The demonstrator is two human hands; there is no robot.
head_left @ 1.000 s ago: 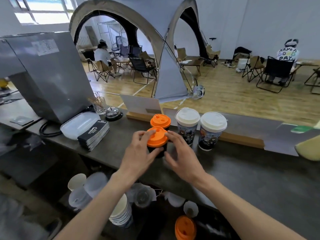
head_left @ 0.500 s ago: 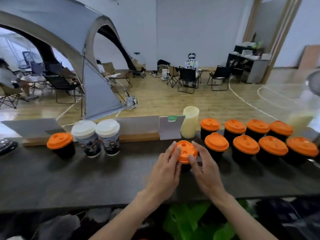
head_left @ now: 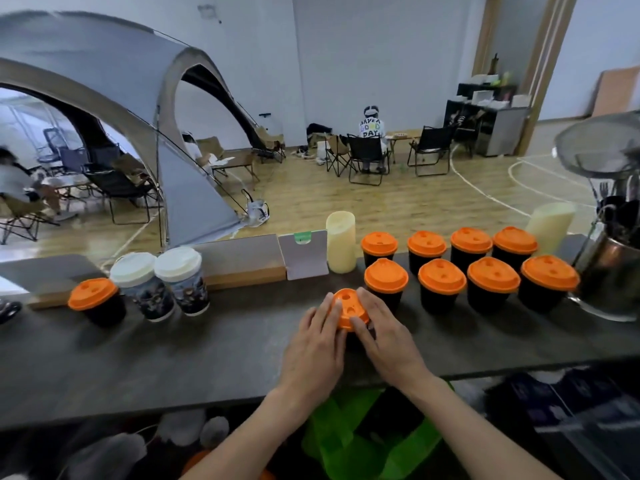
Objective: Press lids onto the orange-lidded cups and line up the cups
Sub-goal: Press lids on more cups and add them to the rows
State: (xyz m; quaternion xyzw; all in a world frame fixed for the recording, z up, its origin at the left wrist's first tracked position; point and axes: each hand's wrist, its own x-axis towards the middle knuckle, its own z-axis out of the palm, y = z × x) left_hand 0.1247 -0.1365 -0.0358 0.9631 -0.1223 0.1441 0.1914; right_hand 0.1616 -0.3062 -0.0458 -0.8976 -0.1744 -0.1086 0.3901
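A black cup with an orange lid (head_left: 347,307) stands on the dark counter (head_left: 173,355), just left of two rows of several more orange-lidded black cups (head_left: 440,276). My left hand (head_left: 315,344) grips it from the left, fingers curled over the lid's rim. From the right my right hand (head_left: 382,336) holds it the same way, fingertips on the lid. The cup's body is mostly hidden by both hands. One more orange-lidded cup (head_left: 93,294) stands alone far to the left.
Two white-lidded printed cups (head_left: 162,282) stand beside the lone cup on the left. A grey card stand (head_left: 304,254) and a cream cylinder (head_left: 341,241) sit at the counter's back edge. A metal utensil holder (head_left: 613,268) stands at the right end.
Both hands carried the cup from the left group to the end of the right rows; in the last half second it moved slightly closer to the front row's leftmost cup.
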